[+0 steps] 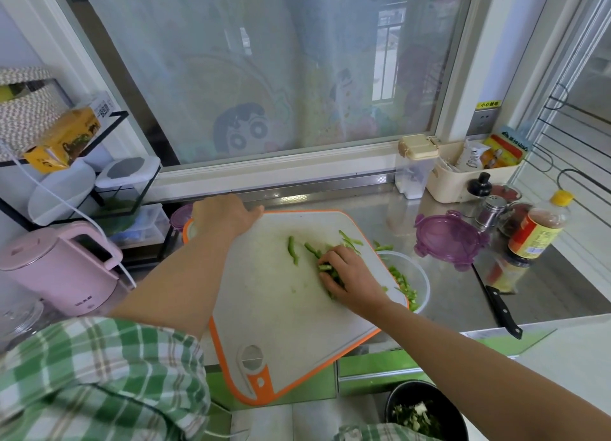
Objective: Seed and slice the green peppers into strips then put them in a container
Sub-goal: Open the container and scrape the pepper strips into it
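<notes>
The left hand [228, 215] curls over the far edge of the white plastic cutting board with an orange rim [281, 308], holding it tilted. Its right edge overhangs the round clear plastic container [423, 275], which has strips inside. The right hand [352, 277] bends its fingers over a bunch of cut green pepper strips [292, 250] near that edge; 2 strips lie apart mid-board. On the steel tabletop [446, 295], a purple snap-lock lid [446, 238] and a black-handled knife [501, 308] lie to the right, with bare steel between knife and container.
</notes>
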Demonstrator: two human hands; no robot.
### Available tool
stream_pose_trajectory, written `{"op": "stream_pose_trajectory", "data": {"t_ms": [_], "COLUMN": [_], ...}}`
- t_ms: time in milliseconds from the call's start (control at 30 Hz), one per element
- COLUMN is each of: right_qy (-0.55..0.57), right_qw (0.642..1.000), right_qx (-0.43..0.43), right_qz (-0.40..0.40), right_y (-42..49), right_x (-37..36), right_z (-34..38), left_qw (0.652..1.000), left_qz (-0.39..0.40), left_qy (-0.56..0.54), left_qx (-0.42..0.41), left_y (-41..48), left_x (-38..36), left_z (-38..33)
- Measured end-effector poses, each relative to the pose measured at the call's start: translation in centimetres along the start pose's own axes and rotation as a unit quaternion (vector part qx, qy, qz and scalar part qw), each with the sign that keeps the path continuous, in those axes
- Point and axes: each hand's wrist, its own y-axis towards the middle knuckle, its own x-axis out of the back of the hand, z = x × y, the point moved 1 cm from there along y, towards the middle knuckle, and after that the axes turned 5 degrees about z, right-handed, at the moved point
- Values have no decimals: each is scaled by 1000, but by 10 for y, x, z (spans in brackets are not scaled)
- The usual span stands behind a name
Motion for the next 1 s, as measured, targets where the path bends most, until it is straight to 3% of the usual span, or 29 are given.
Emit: {"op": "stream_pose_trajectory", "data": {"t_ms": [700,900,1000], "right_qy": [-36,-115,-148], "right_qw": [963,911,899], "right_qx": [-252,-360,-384], "right_qz": [83,167,152], "right_y": [-49,-56,-47], "right_x": [-2,-4,3], "right_z": [-92,-102,-94], "left_qw": [999,999,999], "left_qz": [-2,-5,-7], "left_qy": [-38,-37,-35], "left_qx": [24,35,40], "left_y": [3,6,4], "left_x": [0,-1,-2], "left_z": [21,34,38]}}
